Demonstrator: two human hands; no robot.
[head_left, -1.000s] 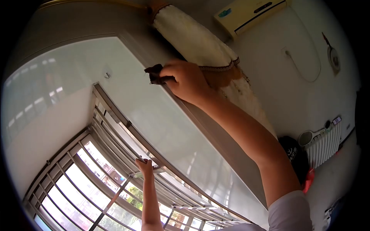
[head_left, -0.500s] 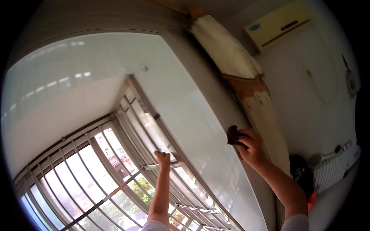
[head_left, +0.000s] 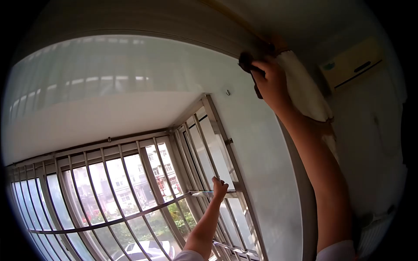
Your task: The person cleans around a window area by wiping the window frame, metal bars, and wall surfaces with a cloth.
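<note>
From the head camera, we see the right hand raised toward the upper right, its grip closed on a dark cloth pinched between thumb and fingers. The cloth lies bunched at the upper corner of the glossy pale wall panel, where the panel meets its darker border, and a loose end hangs below the fingers; we cannot tell how firmly it presses there. Lower down, the left hand has its grip closed around an upright metal bar in the side section of the window grille, just above a crosspiece. Both arms end in pale sleeves at the bottom of the view. Between the two hands, nearer the grille's top corner, we find a small metal hook on the panel. Just behind the right hand hangs a cream curtain, and farther right an air conditioner is mounted on the shaded wall. Through the bars we make out a building, greenery and a pale car.
</note>
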